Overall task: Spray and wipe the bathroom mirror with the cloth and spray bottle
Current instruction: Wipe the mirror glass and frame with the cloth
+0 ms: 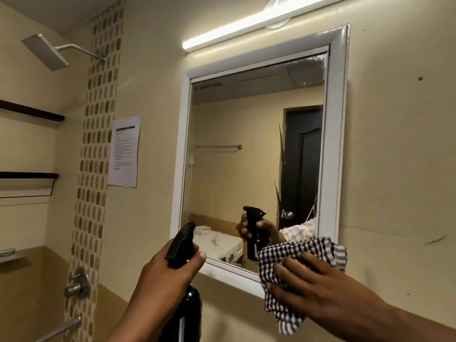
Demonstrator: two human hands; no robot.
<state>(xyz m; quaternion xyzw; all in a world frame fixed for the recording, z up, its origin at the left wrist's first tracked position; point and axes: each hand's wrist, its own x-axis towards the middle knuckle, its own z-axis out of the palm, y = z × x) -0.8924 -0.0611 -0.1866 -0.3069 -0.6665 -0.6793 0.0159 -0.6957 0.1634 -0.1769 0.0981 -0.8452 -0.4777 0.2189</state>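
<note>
A white-framed mirror [246,144] hangs on the beige wall ahead. My left hand [162,277] grips a black spray bottle [181,245] just below the mirror's lower left corner, nozzle pointing up at the glass. My right hand [318,290] presses a black-and-white checked cloth [296,250] flat against the mirror's lower right corner and bottom frame. The cloth hangs down below the frame. Both hands and the bottle show as reflections in the glass.
A lit tube light [246,25] runs above the mirror. A printed paper sheet [124,151] is stuck to the wall on the left. Further left are a shower head [45,51], dark shelves [29,112] and metal taps [76,285].
</note>
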